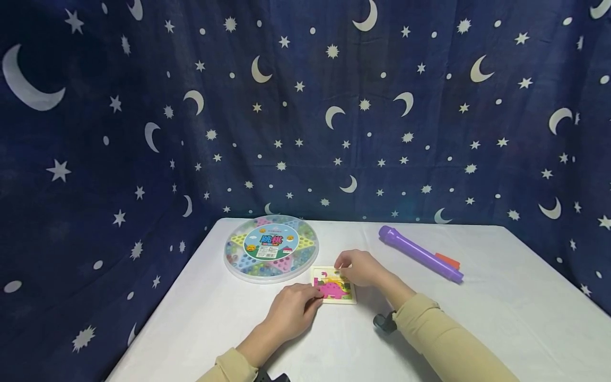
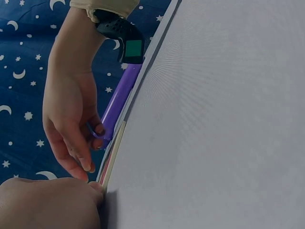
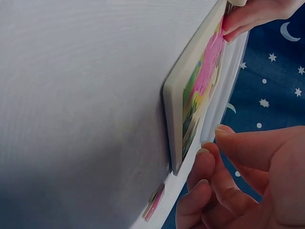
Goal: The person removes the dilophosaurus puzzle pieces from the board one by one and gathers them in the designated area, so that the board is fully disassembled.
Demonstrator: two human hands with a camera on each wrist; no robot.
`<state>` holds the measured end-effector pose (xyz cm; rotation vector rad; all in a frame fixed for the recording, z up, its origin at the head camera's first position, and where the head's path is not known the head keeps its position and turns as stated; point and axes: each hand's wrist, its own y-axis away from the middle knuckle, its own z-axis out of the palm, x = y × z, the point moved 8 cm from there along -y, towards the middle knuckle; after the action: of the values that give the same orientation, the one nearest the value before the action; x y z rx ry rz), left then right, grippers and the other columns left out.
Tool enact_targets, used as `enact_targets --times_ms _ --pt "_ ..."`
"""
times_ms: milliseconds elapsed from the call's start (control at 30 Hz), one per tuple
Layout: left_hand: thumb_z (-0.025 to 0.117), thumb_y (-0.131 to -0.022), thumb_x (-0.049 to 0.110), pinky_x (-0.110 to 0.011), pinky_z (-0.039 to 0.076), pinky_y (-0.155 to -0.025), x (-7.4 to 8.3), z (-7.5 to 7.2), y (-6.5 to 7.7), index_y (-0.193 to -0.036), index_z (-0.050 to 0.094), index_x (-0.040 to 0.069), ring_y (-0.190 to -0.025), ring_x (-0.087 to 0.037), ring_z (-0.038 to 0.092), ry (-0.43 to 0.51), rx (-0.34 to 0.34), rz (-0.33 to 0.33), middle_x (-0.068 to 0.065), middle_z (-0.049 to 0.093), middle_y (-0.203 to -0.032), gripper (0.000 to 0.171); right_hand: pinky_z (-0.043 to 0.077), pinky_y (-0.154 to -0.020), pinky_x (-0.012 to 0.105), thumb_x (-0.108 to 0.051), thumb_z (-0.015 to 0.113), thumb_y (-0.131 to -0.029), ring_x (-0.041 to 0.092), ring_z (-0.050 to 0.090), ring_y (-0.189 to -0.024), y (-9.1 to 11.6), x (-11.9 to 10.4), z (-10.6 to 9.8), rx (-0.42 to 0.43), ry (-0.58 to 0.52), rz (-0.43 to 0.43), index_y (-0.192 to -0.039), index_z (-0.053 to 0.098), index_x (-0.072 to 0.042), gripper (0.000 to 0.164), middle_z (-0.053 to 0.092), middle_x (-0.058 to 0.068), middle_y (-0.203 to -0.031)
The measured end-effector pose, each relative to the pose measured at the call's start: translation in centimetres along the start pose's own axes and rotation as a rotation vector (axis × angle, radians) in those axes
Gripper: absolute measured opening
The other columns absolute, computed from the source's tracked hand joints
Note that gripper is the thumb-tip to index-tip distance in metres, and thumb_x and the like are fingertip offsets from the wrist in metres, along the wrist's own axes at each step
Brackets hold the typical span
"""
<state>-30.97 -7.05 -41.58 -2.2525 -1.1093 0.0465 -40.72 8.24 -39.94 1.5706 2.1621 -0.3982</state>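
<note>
A small framed jigsaw puzzle point(image 1: 336, 291) with a pink dinosaur picture lies flat on the white table. My left hand point(image 1: 294, 312) grips its near left corner, fingers on the picture and thumb by the edge. Over the far right corner hovers my right hand point(image 1: 361, 268), palm down. In the right wrist view its thumb point(image 3: 248, 143) and forefinger are bent toward each other with nothing visible between the tips. Small loose puzzle pieces point(image 3: 154, 202) lie on the table just past the frame, hidden behind the right hand in the head view.
A round Chinese checkers box point(image 1: 272, 248) with a clear lid stands behind the puzzle on the left. On the right lie a purple tube point(image 1: 420, 253) and an orange item point(image 1: 447, 260) partly behind it. A starry dark blue curtain point(image 1: 315, 132) hangs beyond the table.
</note>
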Motion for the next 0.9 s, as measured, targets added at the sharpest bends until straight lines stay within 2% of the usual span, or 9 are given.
enact_targets --times_ms 300,467,900 --pt "0.073 -0.096 0.023 -0.038 0.054 -0.084 0.2 0.1 0.0 -0.106 0.075 0.015 -0.092 -0.014 0.069 -0.037 -0.013 0.026 0.006 0.074 -0.096 0.013 0.054 -0.081 0.041 -0.007 0.069 -0.093 0.018 0.061 -0.084 -0.2 -0.7 0.6 -0.009 -0.012 -0.039 -0.099 0.073 -0.016 0.011 0.068 0.000 -0.092" --pt "0.070 -0.097 0.025 -0.039 0.053 -0.081 0.3 0.2 0.0 -0.118 0.074 0.015 -0.090 -0.016 0.067 -0.089 -0.036 0.027 0.005 0.070 -0.095 0.023 0.055 -0.082 0.042 -0.008 0.070 -0.093 0.017 0.062 -0.085 -0.3 -1.1 0.8 -0.011 0.001 -0.056 -0.100 0.073 -0.016 0.011 0.068 -0.001 -0.092" --pt "0.064 -0.101 0.020 -0.040 0.049 -0.094 0.3 0.7 0.2 -0.125 0.073 0.014 -0.106 -0.017 0.064 -0.086 -0.086 0.014 0.003 0.068 -0.115 0.026 0.055 -0.084 0.043 -0.011 0.071 -0.094 0.018 0.062 -0.085 -0.6 -1.8 1.9 -0.054 0.044 -0.064 -0.105 0.074 -0.017 0.013 0.068 0.001 -0.092"
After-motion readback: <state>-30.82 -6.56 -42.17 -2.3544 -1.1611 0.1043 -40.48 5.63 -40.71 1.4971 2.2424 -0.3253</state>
